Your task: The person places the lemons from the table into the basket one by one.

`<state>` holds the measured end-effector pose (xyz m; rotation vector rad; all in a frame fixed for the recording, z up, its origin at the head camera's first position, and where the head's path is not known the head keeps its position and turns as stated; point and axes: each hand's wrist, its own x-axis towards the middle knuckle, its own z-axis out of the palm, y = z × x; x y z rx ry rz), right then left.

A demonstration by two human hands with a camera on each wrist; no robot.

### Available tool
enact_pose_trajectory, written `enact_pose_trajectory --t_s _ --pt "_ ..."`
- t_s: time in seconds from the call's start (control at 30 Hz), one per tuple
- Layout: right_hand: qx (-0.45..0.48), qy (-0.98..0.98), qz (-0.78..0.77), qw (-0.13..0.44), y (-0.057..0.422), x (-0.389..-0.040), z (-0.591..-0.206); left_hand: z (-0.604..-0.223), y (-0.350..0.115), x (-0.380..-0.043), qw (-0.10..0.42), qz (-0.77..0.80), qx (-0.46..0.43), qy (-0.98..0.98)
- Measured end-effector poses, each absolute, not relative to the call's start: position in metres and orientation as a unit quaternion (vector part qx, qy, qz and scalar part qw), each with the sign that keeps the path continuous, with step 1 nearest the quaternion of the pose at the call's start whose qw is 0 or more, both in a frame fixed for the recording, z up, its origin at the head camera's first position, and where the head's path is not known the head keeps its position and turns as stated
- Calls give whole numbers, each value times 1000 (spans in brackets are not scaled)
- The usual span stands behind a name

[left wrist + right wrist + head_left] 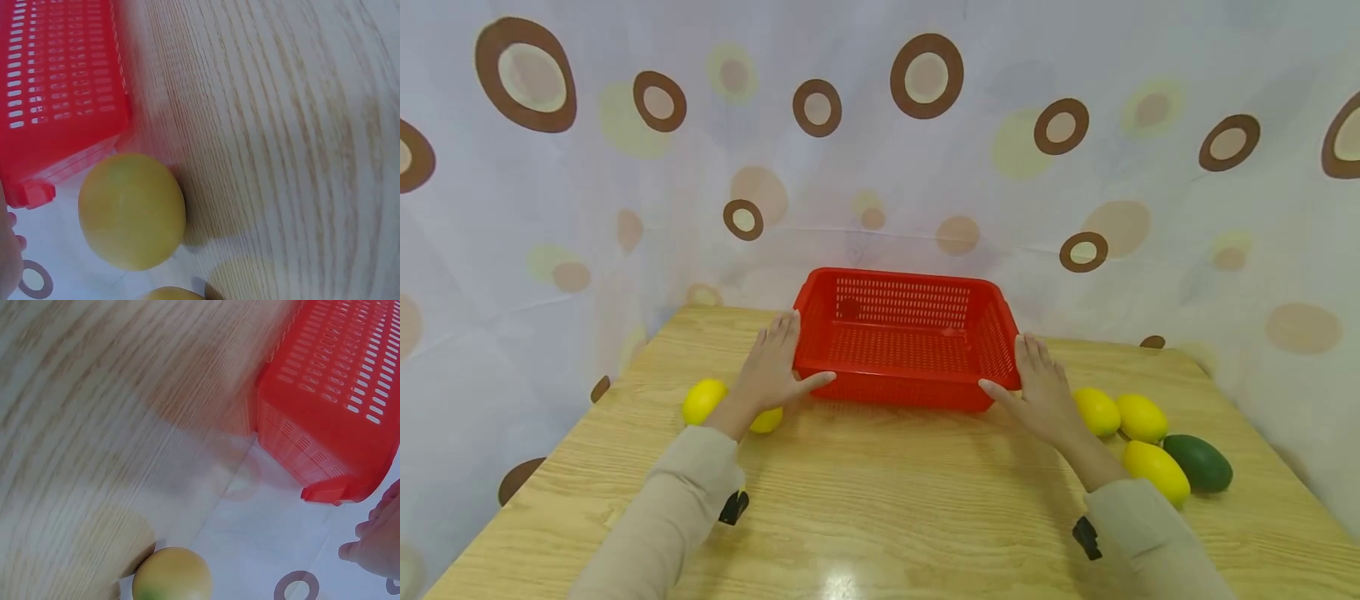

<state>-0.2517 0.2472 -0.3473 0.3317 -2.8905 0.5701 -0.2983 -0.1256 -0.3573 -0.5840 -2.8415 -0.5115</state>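
at the near right, three yellow fruits (1156,473) and a dark green fruit (1198,463) lie beside the right forearm; at the near left, two yellow fruits (705,402) sit by the left wrist. farther in, the left hand (769,365) and right hand (1037,390) flank the red basket (895,388), fingers fairly straight along its ends, thumbs toward its near rim, neither clenched around it. the basket stands upright at the far middle. to shift or steady it well, both hands should probably press evenly and keep it level, wrists lifted off the fruit. as for room, the near middle of the tabletop (880,500) is open; the far edge runs close behind the basket, against the patterned cloth (865,167), leaving little space there.
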Motion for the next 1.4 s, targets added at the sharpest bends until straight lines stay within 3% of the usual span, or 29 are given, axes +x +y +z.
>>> enact_pose_trajectory --t_s 1.03,1.4 --pt "98 -979 173 51 242 -276 -354 -359 -124 -311 49 -194 -182 -963" --pt "99 -978 177 44 243 -276 -354 -358 -123 -310 56 -184 -180 -965"
